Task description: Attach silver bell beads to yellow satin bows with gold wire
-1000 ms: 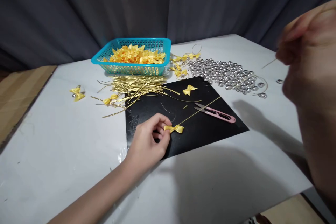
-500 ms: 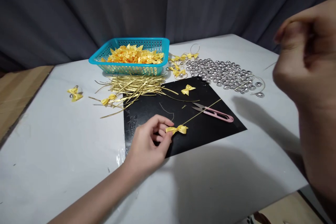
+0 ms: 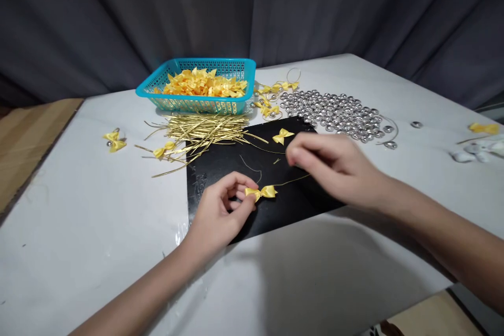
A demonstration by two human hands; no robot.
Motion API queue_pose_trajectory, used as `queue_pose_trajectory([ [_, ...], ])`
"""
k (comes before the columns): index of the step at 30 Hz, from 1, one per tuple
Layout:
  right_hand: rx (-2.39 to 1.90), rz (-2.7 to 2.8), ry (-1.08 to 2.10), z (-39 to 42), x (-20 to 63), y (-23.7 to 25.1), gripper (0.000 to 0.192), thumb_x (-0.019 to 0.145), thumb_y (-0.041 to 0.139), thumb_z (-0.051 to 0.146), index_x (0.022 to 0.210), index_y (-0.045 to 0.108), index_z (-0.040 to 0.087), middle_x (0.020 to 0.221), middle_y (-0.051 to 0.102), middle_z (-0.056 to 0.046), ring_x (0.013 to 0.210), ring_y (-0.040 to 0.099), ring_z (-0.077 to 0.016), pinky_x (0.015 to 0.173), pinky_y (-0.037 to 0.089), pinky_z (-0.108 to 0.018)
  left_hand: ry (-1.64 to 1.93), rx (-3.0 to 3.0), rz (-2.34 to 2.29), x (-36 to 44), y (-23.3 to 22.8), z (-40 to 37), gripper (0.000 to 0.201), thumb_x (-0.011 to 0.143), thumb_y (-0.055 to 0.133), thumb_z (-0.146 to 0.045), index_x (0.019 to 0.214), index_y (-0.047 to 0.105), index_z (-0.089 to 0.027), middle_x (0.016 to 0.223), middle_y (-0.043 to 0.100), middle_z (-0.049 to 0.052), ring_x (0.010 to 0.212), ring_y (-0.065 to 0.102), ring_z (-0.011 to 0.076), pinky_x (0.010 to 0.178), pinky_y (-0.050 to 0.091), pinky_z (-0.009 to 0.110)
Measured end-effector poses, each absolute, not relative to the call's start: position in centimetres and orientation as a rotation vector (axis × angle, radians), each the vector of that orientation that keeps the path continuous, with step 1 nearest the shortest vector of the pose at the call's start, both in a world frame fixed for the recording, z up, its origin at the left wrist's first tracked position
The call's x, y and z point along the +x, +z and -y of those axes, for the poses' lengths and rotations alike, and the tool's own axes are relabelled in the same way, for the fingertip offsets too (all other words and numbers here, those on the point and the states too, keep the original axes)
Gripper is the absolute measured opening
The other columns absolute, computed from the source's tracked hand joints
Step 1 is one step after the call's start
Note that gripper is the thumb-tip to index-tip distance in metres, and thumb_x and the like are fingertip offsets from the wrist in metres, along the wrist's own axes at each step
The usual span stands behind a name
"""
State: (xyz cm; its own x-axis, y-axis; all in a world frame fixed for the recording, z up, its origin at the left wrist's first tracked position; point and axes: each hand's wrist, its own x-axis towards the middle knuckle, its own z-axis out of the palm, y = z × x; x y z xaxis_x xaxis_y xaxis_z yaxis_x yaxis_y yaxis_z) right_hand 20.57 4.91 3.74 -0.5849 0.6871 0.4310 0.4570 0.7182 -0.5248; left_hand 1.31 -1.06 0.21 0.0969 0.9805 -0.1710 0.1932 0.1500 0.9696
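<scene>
My left hand (image 3: pixel 226 210) pinches one end of a yellow ribbon bow (image 3: pixel 264 192) between thumb and fingertips, just above a black mat (image 3: pixel 252 223). From the bow a thin gold thread (image 3: pixel 293 180) trails right and passes behind my right hand (image 3: pixel 328 165). That hand hovers over the mat's right part, its fingers closed in a pinch; whatever lies between them is hidden. Another yellow bow (image 3: pixel 282 136) rests on the mat beyond the hands. Near it are a scrap of gold wire (image 3: pixel 276 160) and a loose curved strand (image 3: pixel 252 169).
Behind the mat stands a blue basket (image 3: pixel 197 98) of yellow bows, with gold wires (image 3: pixel 208 128) heaped before it. Silver beads (image 3: pixel 334 113) spread at the back right. Finished-looking bows (image 3: pixel 270 110) with beads lie beside the basket; one more bow (image 3: pixel 114 142) lies left.
My right hand has come down and left from the upper right to the mat, covering the pink thread snips. The gold thread, taut before, now hangs lower and slacker. My left hand keeps its hold.
</scene>
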Motion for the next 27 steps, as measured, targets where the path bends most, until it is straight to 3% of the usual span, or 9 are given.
queue_pose_trajectory([
  [2, -0.861, 2.393, 0.683, -4.5, 19.8, 3.0, 0.021, 0.086, 0.042, 0.022, 0.066, 0.047, 0.021, 0.052, 0.047, 0.004, 0.044, 0.041, -0.0091, 0.04, 0.033, -0.022, 0.921, 1.243, -1.333, 1.3, 0.4, 1.0, 0.007, 0.075, 0.059, -0.022, 0.079, 0.059, -0.016, 0.065, 0.055, -0.001, 0.06, 0.055, 0.0098, 0.056, 0.044, 0.019],
  [4, -0.846, 2.424, 0.67, -4.8, 19.8, 2.7, 0.02, 0.087, 0.041, 0.022, 0.068, 0.048, 0.021, 0.053, 0.046, 0.003, 0.044, 0.041, -0.0091, 0.041, 0.033, -0.022, 0.927, 1.241, -1.341, 1.3, 0.4, 1.0, 0.008, 0.076, 0.058, -0.022, 0.079, 0.06, -0.016, 0.065, 0.056, -0.001, 0.059, 0.056, 0.0097, 0.057, 0.046, 0.019],
  [6, -0.822, 2.389, 0.401, -5.9, 20.8, 3.0, 0.018, 0.087, 0.041, 0.018, 0.071, 0.048, 0.021, 0.055, 0.048, 0.003, 0.045, 0.042, -0.0086, 0.044, 0.034, -0.022, 0.912, 1.299, -1.361, 1.2, 0.3, 1.2, 0.008, 0.077, 0.057, -0.022, 0.079, 0.061, -0.016, 0.065, 0.058, -0.001, 0.058, 0.056, 0.0103, 0.056, 0.046, 0.02],
  [9, -0.773, 2.195, -0.241, -8.4, 23.5, 4.1, 0.013, 0.081, 0.046, 0.011, 0.072, 0.049, 0.02, 0.057, 0.051, 0.002, 0.044, 0.041, -0.0078, 0.046, 0.032, -0.022, 0.848, 1.489, -1.423, 1.2, 0.0, 1.4, 0.009, 0.078, 0.056, -0.02, 0.077, 0.064, -0.016, 0.066, 0.062, 0.002, 0.057, 0.056, 0.0113, 0.051, 0.043, 0.02],
  [11, -0.758, 2.134, -0.439, -10.2, 25.2, 4.9, 0.014, 0.077, 0.048, 0.009, 0.069, 0.049, 0.019, 0.05, 0.045, 0.003, 0.041, 0.037, -0.0066, 0.044, 0.029, -0.022, 0.833, 1.602, -1.443, 1.2, -0.2, 1.5, 0.011, 0.078, 0.055, -0.018, 0.076, 0.066, -0.016, 0.067, 0.064, 0.003, 0.056, 0.056, 0.0114, 0.05, 0.043, 0.02],
  [21, -0.886, 2.216, -0.31, -13.9, 26.0, 7.9, 0.014, 0.073, 0.054, 0.008, 0.062, 0.052, 0.016, 0.04, 0.037, 0.009, 0.036, 0.029, 0.0001, 0.044, 0.023, -0.02, 0.856, 1.69, -1.393, 1.3, -0.5, 1.9, 0.013, 0.078, 0.054, -0.014, 0.076, 0.067, -0.014, 0.068, 0.064, 0.005, 0.055, 0.058, 0.012, 0.05, 0.046, 0.021],
  [27, -1.009, 1.983, -0.176, -13.9, 25.5, 7.7, 0.026, 0.079, 0.062, 0.033, 0.061, 0.055, 0.016, 0.037, 0.033, 0.008, 0.034, 0.026, -0.0012, 0.041, 0.019, -0.022, 0.818, 1.596, -1.386, 1.3, -0.4, 1.5, 0.011, 0.077, 0.055, -0.017, 0.076, 0.066, -0.015, 0.063, 0.059, 0.002, 0.054, 0.053, 0.0109, 0.048, 0.042, 0.02],
])
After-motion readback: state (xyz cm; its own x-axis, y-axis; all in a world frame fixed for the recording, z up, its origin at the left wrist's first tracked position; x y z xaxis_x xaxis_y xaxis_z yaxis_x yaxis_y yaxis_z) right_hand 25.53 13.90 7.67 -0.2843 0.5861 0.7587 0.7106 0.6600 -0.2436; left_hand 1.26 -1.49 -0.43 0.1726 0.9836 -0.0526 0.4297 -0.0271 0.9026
